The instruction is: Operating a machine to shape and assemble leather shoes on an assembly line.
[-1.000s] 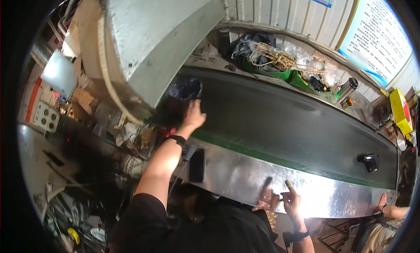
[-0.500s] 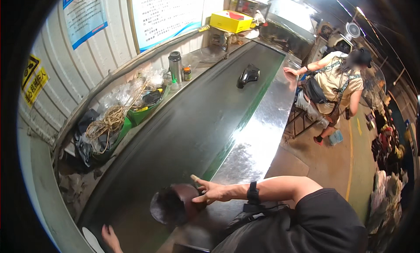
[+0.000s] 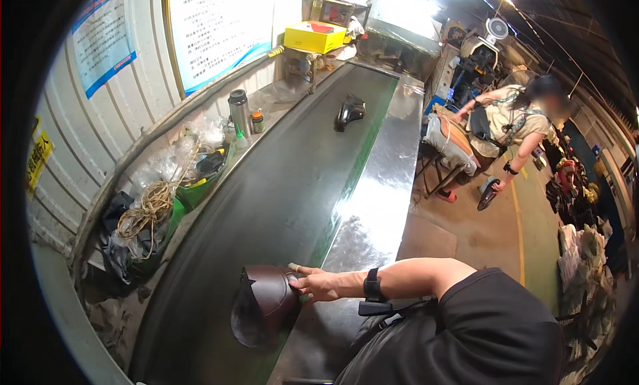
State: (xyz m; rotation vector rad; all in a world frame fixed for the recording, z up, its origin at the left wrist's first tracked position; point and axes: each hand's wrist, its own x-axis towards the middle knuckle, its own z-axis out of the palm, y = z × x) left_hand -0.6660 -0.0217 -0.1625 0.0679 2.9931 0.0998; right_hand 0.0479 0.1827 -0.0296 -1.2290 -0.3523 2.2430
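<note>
My right hand reaches in from the right, a black watch on its wrist. Its fingers curl against the near edge of a dark brown, dome-shaped shoe upper. This upper lies on the dark conveyor belt, just beside the belt's steel side rail. Farther along the belt lies a black shoe part, well out of reach. My left hand is out of the picture.
A seated co-worker past the rail holds a dark shoe part low. Left of the belt stand green bins with coiled rope, plastic bags, a steel flask and a small jar. A yellow box and a metal hood lie beyond.
My view has swung from the belt's hooded end to its far end. The brown upper now lies under my right hand, and my left hand has left the picture.
</note>
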